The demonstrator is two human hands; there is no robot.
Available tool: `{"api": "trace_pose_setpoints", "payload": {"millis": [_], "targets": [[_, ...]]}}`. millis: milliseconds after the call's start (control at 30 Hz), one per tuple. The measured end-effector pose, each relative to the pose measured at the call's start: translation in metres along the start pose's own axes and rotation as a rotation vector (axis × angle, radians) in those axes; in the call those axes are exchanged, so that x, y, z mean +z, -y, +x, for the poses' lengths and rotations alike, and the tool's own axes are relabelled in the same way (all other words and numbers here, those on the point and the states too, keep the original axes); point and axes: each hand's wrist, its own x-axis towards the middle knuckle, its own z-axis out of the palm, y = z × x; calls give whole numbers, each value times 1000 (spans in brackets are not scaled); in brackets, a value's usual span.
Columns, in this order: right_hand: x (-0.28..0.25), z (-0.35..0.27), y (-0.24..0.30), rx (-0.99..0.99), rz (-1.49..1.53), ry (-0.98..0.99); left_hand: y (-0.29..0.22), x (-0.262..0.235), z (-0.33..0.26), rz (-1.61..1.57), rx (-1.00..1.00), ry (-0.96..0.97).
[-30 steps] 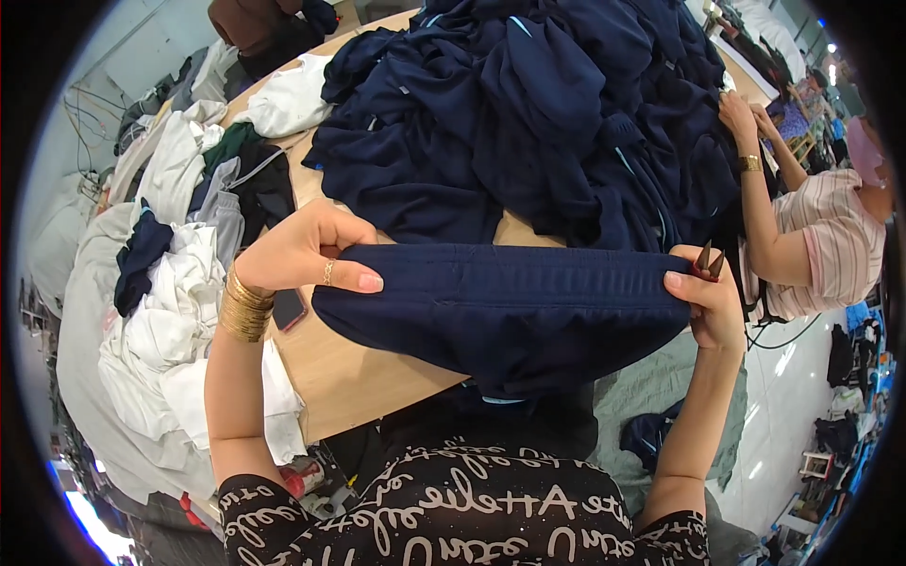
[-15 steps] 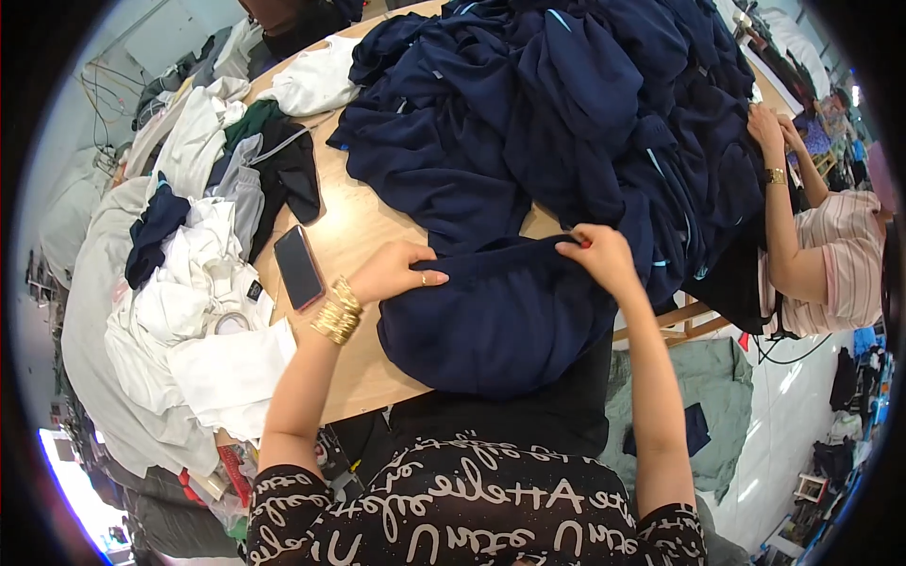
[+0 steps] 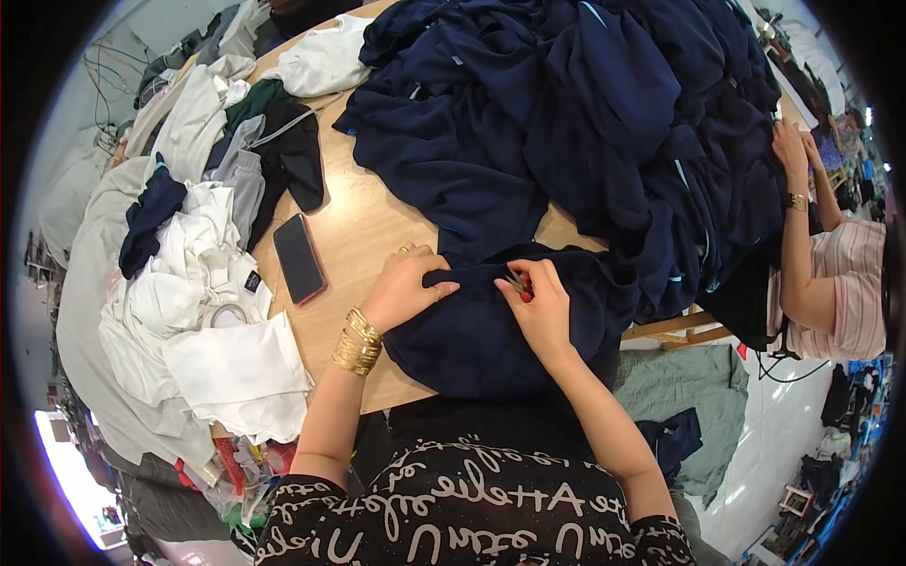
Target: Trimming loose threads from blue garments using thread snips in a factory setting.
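A navy blue garment (image 3: 481, 330) lies bunched at the near table edge, its folded upper edge running across under both hands. My left hand (image 3: 406, 288) is closed on this edge at the left, thumb and fingers pinching the cloth. Close by on the same edge is my right hand (image 3: 538, 307), fingers bent round a small pointed metal tool with a red part (image 3: 522, 288). The tool's tip is near the cloth; its exact kind is mostly hidden by the fingers.
A large heap of navy garments (image 3: 528, 123) covers the far and right side of the table (image 3: 363, 222). Left of my hands lie a phone (image 3: 300, 259), white cloths (image 3: 236, 363) and a tape roll (image 3: 226, 316). At right, a co-worker's hands (image 3: 791, 146) touch the heap.
My right hand has moved left along the garment's edge, nearer my left hand, and the small tool now shows more between its fingers. My left hand still grips the edge.
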Motion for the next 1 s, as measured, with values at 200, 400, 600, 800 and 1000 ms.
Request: {"api": "trace_pose_setpoints", "payload": {"millis": [200, 400, 600, 800, 1000], "targets": [[-2, 11, -13, 197, 115, 108, -8, 0, -4, -3, 21, -14], [-42, 30, 6, 775, 775, 374, -10, 2, -5, -58, -21, -33], [-85, 63, 28, 630, 646, 363, -11, -3, -7, -87, -41, -11], [-61, 64, 25, 3, 10, 114, -16, -3, -4, -291, -99, 26], [-51, 32, 30, -16, 114, 26, -33, -17, -10, -1077, -314, 200]]}}
